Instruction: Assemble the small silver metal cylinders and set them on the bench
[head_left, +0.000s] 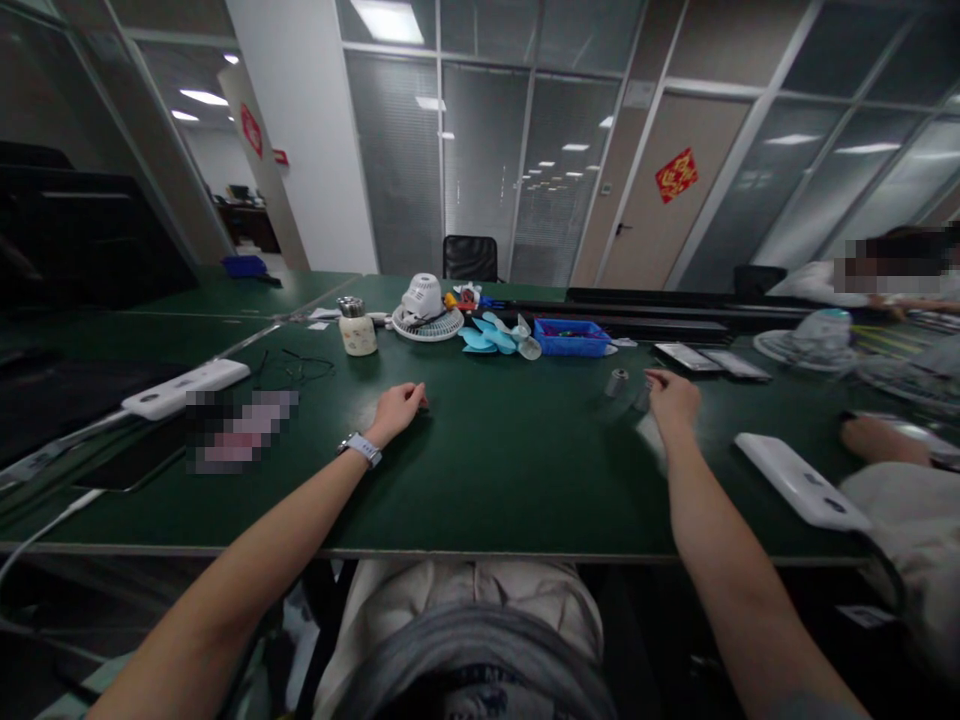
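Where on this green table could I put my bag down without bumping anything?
The widest bare patch lies between the left hand and the right hand, down to the near table edge. The far side is crowded: bottle, fan parts, blue tray. Left of the left hand lie a cable and a white power strip.

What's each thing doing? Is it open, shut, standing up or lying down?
left hand: curled, empty, resting on the table.
right hand: on the table; grip unclear.
grey cylinder: beside the right hand, untouched.
bottle: upright, capped.
fan blades: detached, lying flat.
blue tray: open, holding small parts.
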